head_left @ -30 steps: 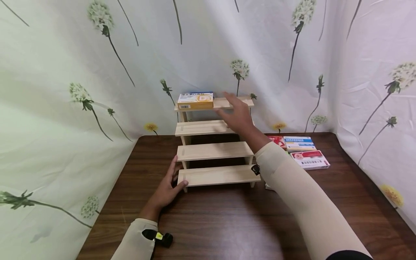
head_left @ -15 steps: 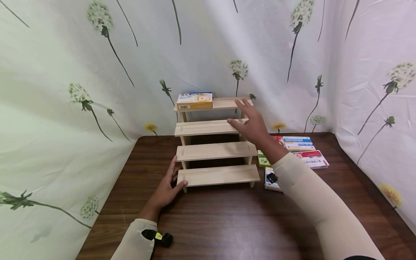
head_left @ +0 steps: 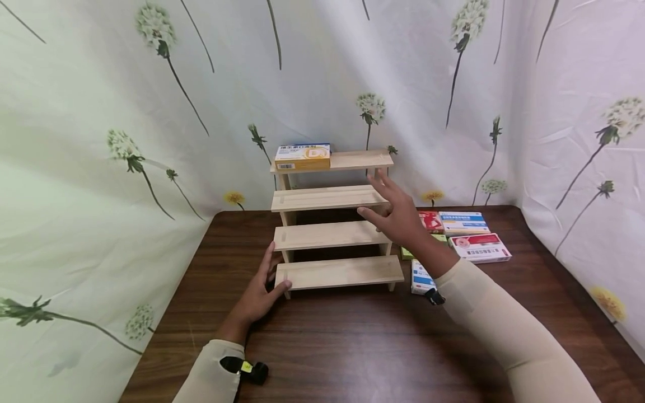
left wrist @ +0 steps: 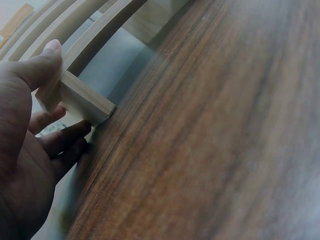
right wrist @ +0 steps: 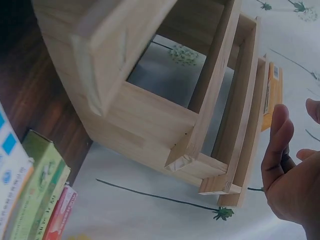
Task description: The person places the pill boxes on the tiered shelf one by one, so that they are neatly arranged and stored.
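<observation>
A four-tier wooden step shelf [head_left: 339, 273] stands on the brown table. My left hand [head_left: 259, 294] holds its lowest step at the left end; the thumb lies at the front edge and the fingers reach along the side. In the left wrist view this hand [left wrist: 30, 125] is around the plank's corner, beside the shelf's leg. My right hand [head_left: 400, 215] is raised over the right side of the shelf, fingers spread, holding nothing. A yellow-and-white vitamin D box [head_left: 302, 157] lies on the left of the top step; its orange side [right wrist: 272, 95] shows in the right wrist view.
Right of the shelf lie several medicine boxes: a red one [head_left: 430, 220], a blue-and-white one [head_left: 462, 222], a red-and-white one [head_left: 481, 248], a green one [right wrist: 40, 170] and another blue-and-white one [head_left: 420, 275]. A dandelion-print cloth [head_left: 322, 73] hangs behind.
My right hand has moved away from the top step beside the vitamin D box, right and down toward the near side. The left hand stays at the lowest step and the box keeps its place.
</observation>
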`<state>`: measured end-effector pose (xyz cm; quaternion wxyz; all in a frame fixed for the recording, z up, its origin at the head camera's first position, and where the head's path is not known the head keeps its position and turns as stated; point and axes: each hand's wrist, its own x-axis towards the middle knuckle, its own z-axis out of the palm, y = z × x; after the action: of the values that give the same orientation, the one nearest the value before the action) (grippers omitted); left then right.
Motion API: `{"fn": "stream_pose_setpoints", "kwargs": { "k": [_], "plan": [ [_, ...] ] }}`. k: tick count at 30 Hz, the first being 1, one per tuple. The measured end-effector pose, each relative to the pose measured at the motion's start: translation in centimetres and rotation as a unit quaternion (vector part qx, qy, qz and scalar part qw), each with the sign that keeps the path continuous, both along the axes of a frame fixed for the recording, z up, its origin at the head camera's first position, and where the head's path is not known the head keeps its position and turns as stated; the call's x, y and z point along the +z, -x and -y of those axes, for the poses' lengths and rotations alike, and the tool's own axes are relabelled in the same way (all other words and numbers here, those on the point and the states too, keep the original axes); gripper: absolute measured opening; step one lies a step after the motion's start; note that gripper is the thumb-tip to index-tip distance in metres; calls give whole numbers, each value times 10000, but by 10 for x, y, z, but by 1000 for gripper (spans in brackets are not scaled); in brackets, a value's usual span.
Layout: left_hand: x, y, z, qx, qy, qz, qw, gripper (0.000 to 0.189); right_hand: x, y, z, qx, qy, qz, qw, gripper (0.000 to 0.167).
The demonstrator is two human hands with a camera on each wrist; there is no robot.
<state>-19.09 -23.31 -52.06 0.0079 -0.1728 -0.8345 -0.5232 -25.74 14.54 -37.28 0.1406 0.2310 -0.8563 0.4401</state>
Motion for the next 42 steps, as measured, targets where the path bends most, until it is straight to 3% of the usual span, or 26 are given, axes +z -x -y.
{"fn": "stream_pose_setpoints", "kwargs": {
  "k": [6, 17, 24, 28, 34, 42],
  "plan": [
    [-2, 1, 0, 34, 21, -21, 10000, 103, -8, -14, -10, -121, -123, -256, 9995, 78],
    [-2, 0, 0, 45, 75, -29, 10000, 103, -15, -29, -45, -250, 25, -101, 9996, 73],
    [-1, 0, 0, 55, 50, 4, 10000, 104, -19, -35, -70, -174, 130, 392, 9990, 73],
    [-2, 0, 0, 62, 83, -11, 9999, 104, -23, -39, -85, -345, 156, 564, 9977, 73],
    [-3, 0, 0, 59, 77, -46, 9999, 103, -27, -46, -108, -579, 331, 480, 9966, 72],
    [0, -1, 0, 74, 86, 20, 9999, 103, -33, -52, -134, -1128, 406, 1074, 9870, 76]
  ]
}}
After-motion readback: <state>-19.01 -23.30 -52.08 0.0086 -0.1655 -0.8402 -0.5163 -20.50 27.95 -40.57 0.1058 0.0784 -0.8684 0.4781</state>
